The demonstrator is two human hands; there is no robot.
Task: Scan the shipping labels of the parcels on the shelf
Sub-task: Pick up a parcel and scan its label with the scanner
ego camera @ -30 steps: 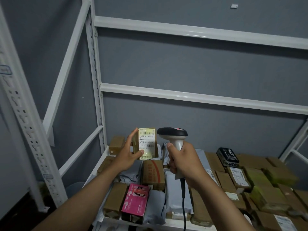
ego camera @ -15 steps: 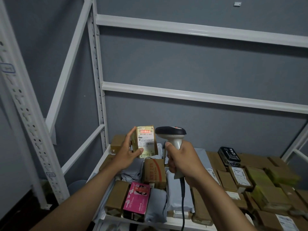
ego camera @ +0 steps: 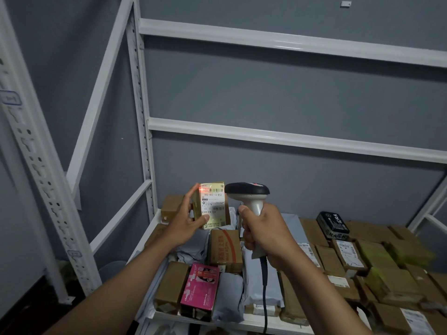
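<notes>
A white metal shelf (ego camera: 159, 218) is standing against a grey wall (ego camera: 266, 93), its lowest level crowded with brown boxes, grey mailer bags and a pink box (ego camera: 199, 292). The left hand (ego camera: 186, 222) is gripping a small parcel (ego camera: 212, 205) upright above the shelf, its shipping label (ego camera: 214, 206) facing the camera, red light falling across the barcode. Just beside it, the right hand (ego camera: 263, 234) is clamping the handle of a scanner (ego camera: 249, 193), its head nearly touching the parcel.
</notes>
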